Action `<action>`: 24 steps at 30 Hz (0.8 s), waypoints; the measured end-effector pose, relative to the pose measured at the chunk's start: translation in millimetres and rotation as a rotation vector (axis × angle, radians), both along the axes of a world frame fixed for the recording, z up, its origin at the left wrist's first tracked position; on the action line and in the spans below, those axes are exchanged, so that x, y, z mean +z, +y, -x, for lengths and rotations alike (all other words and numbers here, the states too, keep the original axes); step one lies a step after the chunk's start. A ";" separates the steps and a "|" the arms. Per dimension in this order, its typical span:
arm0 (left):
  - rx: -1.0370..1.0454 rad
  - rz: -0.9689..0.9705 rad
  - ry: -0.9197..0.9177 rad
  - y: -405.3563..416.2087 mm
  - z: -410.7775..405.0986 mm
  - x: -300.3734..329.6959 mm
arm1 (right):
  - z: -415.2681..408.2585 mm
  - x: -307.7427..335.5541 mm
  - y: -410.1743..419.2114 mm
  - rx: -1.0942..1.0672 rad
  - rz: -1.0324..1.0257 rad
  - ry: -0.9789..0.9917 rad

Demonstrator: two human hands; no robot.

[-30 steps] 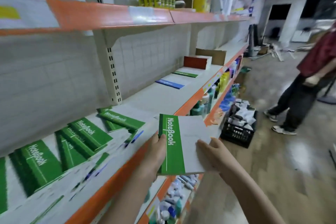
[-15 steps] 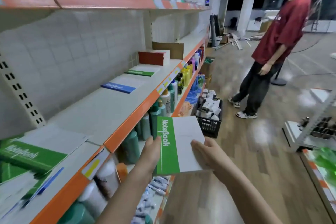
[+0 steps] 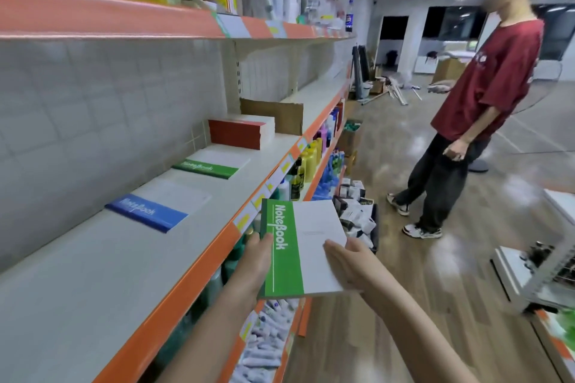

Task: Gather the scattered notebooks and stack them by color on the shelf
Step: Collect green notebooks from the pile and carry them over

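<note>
Both hands, left hand [image 3: 259,253] and right hand [image 3: 350,264], fingers clamped on green notebook [image 3: 298,247] beside shelf [image 3: 199,264].

Bystander's face blurred beyond reading
Small print on held notebook [image 3: 303,247] illegible; both forearms cut off at bottom edge.

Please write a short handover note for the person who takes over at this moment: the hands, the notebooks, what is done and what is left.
Left hand and right hand together hold one green notebook in front of the shelf edge.
On the shelf: blue notebook nearest, green stack behind it, red stack farthest.
Done: three color piles started.
Left: probably lay the held notebook on the green stack, then gather any others; none show here.
</note>
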State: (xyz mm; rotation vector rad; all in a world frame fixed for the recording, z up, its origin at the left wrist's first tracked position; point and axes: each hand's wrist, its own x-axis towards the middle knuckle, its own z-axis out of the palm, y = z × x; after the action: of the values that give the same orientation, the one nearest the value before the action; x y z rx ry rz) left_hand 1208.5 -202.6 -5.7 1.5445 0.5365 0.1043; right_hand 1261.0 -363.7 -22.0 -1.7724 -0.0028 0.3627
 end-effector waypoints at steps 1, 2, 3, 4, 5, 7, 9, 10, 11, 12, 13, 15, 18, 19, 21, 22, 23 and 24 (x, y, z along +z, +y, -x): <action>0.001 -0.010 -0.008 3.5 -13.6 1.1 | -13.7 1.3 2.4 0.005 -0.003 -0.007; 0.004 -0.020 -0.013 6.9 -27.7 1.3 | -26.2 1.6 4.8 0.013 -0.012 -0.015; 0.006 -0.028 -0.009 10.5 -39.4 1.5 | -38.1 1.2 7.3 0.019 -0.026 -0.023; 0.014 -0.036 -0.001 14.4 -50.1 0.4 | -49.8 -0.4 9.9 0.024 -0.040 -0.029; 0.030 -0.038 0.001 17.9 -59.8 0.1 | -61.0 -0.5 12.5 0.030 -0.053 -0.035; 0.066 -0.023 -0.016 25.6 -77.8 -2.8 | -83.7 -0.6 20.3 0.063 -0.058 -0.040; 0.092 0.006 -0.022 33.4 -94.7 -3.8 | -105.2 1.7 30.9 0.109 -0.034 -0.043; 0.101 0.020 -0.018 37.5 -103.2 -4.2 | -116.2 2.8 37.3 0.126 -0.016 -0.035; 0.116 0.037 -0.014 42.1 -111.8 -4.2 | -126.9 5.0 44.3 0.144 0.005 -0.031; 0.139 0.054 -0.015 46.8 -121.2 -4.1 | -138.7 5.8 51.8 0.157 0.021 -0.033; 0.168 0.065 -0.016 52.1 -129.9 -3.9 | -150.3 7.4 59.2 0.174 0.027 -0.033; 0.226 0.073 -0.016 63.7 -148.4 -3.5 | -177.9 6.8 74.7 0.221 0.020 -0.041; 0.318 0.054 -0.023 82.9 -178.1 -2.1 | -221.2 9.5 100.0 0.310 0.041 -0.068; 0.354 0.048 -0.024 89.8 -188.5 -1.7 | -236.5 10.9 108.8 0.345 0.042 -0.072; 0.442 0.043 -0.021 103.3 -209.2 -1.7 | -266.2 14.3 127.6 0.424 0.048 -0.069; 0.486 0.049 -0.015 108.4 -218.1 -1.5 | -279.8 16.6 137.1 0.463 0.049 -0.073; 0.522 0.061 -0.005 113.1 -226.1 -1.7 | -292.8 18.2 146.2 0.504 0.057 -0.079; 0.553 0.072 0.005 117.3 -233.9 -2.2 | -304.7 19.2 155.5 0.544 0.067 -0.095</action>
State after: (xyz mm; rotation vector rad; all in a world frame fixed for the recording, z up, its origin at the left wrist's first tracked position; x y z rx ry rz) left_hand 1442.4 -85.2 -7.9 1.2918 0.9504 0.4976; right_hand 1565.8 -208.2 -2.8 -1.8366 -0.5544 0.6731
